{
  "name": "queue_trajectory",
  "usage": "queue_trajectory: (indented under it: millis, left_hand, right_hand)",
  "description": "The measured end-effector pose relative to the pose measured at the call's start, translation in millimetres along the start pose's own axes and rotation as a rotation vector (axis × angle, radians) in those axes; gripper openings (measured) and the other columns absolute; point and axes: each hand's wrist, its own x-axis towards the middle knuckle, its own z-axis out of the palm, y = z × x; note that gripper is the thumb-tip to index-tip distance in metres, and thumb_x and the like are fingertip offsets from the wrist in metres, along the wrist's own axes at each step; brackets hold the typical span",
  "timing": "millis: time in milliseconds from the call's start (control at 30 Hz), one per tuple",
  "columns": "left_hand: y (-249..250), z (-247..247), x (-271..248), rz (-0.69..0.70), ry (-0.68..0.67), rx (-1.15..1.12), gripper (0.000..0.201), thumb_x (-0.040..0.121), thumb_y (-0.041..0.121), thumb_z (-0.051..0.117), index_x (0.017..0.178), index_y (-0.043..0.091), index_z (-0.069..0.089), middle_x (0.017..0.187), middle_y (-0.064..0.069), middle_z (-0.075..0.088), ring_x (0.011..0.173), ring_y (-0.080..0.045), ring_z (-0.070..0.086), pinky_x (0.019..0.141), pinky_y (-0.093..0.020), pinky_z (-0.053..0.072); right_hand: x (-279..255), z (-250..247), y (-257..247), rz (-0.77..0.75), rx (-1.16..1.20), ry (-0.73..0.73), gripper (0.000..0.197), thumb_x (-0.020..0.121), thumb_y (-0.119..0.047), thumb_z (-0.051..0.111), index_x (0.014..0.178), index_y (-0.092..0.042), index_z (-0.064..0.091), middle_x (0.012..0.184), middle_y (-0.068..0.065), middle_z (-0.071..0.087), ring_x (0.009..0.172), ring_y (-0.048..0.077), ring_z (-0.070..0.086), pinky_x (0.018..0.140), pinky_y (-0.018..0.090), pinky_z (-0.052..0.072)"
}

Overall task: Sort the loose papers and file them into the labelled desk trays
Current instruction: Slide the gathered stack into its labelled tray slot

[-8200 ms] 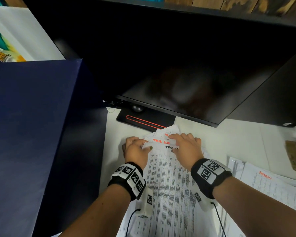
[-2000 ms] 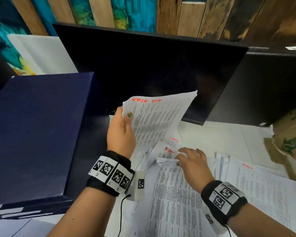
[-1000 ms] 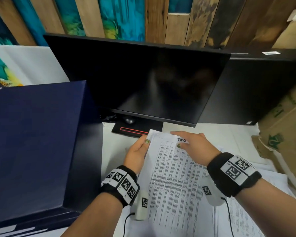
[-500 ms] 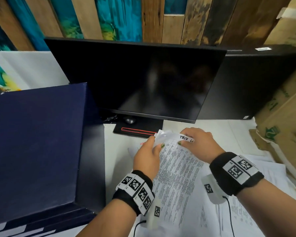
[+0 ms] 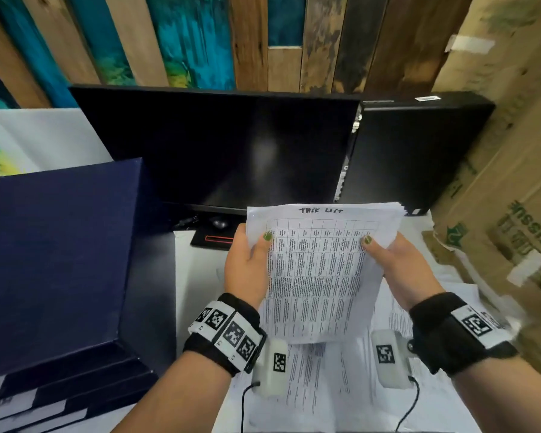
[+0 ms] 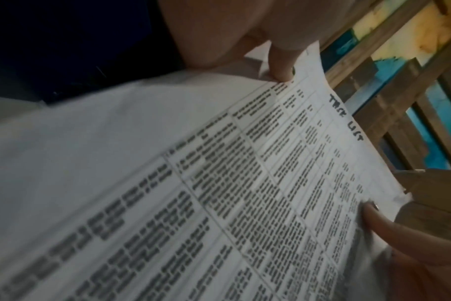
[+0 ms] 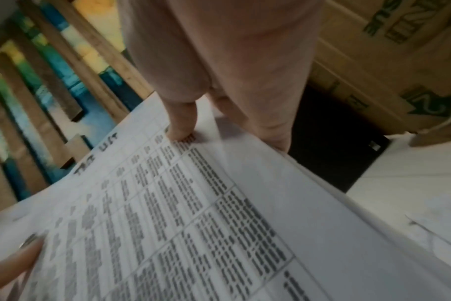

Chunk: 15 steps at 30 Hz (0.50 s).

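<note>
Two hands up over the desk, one sheaf of paper between them. Left hand (image 5: 247, 270) on the left edge of the sheaf, thumb curled over the printed face, the other fingers hidden behind. Right hand (image 5: 400, 270) on the right edge in the same manner, thumb pinching from the front; in the right wrist view a finger or two visible under the sheets. Both thumbnails painted green.

Held stack of papers (image 5: 320, 270): several thin white sheets, slightly fanned at the upper right corner, top edge a little curved, lifted clear of the desk and tilted toward the head. Top sheet with a printed table of small dense text and the handwritten heading "TASK LIST".

Lower down and nearest, black wristbands with square black-and-white markers, and small white camera units with thin black cables.

Under the hands, more loose papers (image 5: 341, 370), flat and overlapping on the white desk (image 5: 194, 276), blurred in the head view.

At the left, a dark blue box-like shape (image 5: 53, 251) with a matte top, and under it dark tiers with white strips, perhaps labelled trays (image 5: 38, 404); writing not readable.

Behind the sheaf, a black monitor (image 5: 219, 148), screen dark and glossy, foot with a red line partly hidden by the left hand. Right of it, a black computer case (image 5: 419, 151). Far right, brown cardboard boxes (image 5: 506, 214) with green print. Farthest, a wall of rough wooden planks (image 5: 200, 39), some painted blue and yellow.
</note>
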Motion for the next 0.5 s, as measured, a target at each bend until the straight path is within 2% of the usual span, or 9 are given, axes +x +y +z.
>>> queue_trajectory:
  millis: [33,133,200,267,333,400,433,500]
  left_hand:
    - [4,4,-4,0.002,-0.026,-0.009,0.019,0.095,0.02,0.051,0.105,0.036,0.052,0.099,0.021,0.064,0.093,0.012,0.059,0.082,-0.011,0.045]
    - [9,9,-11,0.001,-0.104,0.011,0.027,0.095,0.015,0.051,0.098,0.042,0.046,0.098,0.026,0.06,0.085,0.023,0.055,0.071,0.001,0.041]
    - [13,10,-19,0.009,-0.121,0.089,0.028,0.095,0.014,0.051,0.101,0.041,0.044,0.098,0.031,0.056,0.086,0.02,0.055,0.073,0.0,0.038]
    - [13,11,-27,0.03,-0.083,0.143,0.028,0.096,0.014,0.049,0.106,0.04,0.043,0.095,0.033,0.055,0.087,0.017,0.056,0.073,-0.002,0.038]
    - [16,9,-38,0.041,-0.012,0.126,0.028,0.096,0.012,0.049,0.1,0.04,0.046,0.093,0.032,0.056,0.084,0.021,0.055,0.068,-0.001,0.04]
    - [18,4,-46,0.023,0.041,0.082,0.032,0.095,0.009,0.049,0.098,0.041,0.049,0.094,0.027,0.06,0.086,0.015,0.057,0.066,-0.003,0.044]
    - [19,1,-51,0.012,0.066,0.051,0.032,0.095,0.008,0.048,0.102,0.039,0.05,0.094,0.025,0.061,0.086,0.012,0.059,0.065,-0.002,0.045]
    - [21,-7,-61,0.0,0.11,0.026,0.029,0.095,0.006,0.048,0.11,0.03,0.051,0.092,0.023,0.06,0.077,0.016,0.059,0.061,0.002,0.042]
  right_hand:
    - [-2,-1,-2,-0.015,-0.001,0.034,0.018,0.094,-0.034,0.05,0.109,-0.037,0.059,0.104,-0.025,0.067,0.1,-0.004,0.062,0.086,0.022,0.044]
    - [-4,-11,-7,-0.017,0.0,0.099,0.024,0.095,-0.029,0.05,0.118,-0.028,0.057,0.112,-0.015,0.065,0.109,0.009,0.059,0.093,0.031,0.042]
    - [-6,-21,-6,-0.023,-0.023,0.098,0.03,0.094,-0.032,0.052,0.123,-0.026,0.055,0.118,-0.013,0.064,0.112,0.01,0.057,0.094,0.032,0.042]
    - [-12,-27,-6,-0.023,-0.02,0.076,0.032,0.092,-0.034,0.054,0.123,-0.028,0.054,0.119,-0.014,0.063,0.111,0.008,0.058,0.094,0.033,0.044]
    - [-22,-30,-5,-0.022,0.003,0.003,0.03,0.09,-0.033,0.057,0.121,-0.031,0.056,0.116,-0.018,0.064,0.108,0.003,0.059,0.089,0.027,0.045]
    - [-32,-29,-1,0.0,0.024,-0.089,0.033,0.088,-0.033,0.061,0.121,-0.032,0.056,0.116,-0.019,0.065,0.108,0.002,0.06,0.09,0.026,0.045]
    - [-37,-28,3,0.009,0.026,-0.128,0.035,0.088,-0.033,0.062,0.122,-0.033,0.056,0.117,-0.018,0.065,0.11,0.003,0.06,0.092,0.028,0.044]
    - [-48,-22,9,0.019,0.029,-0.176,0.033,0.088,-0.033,0.061,0.12,-0.036,0.056,0.115,-0.02,0.065,0.109,0.001,0.06,0.091,0.027,0.043]
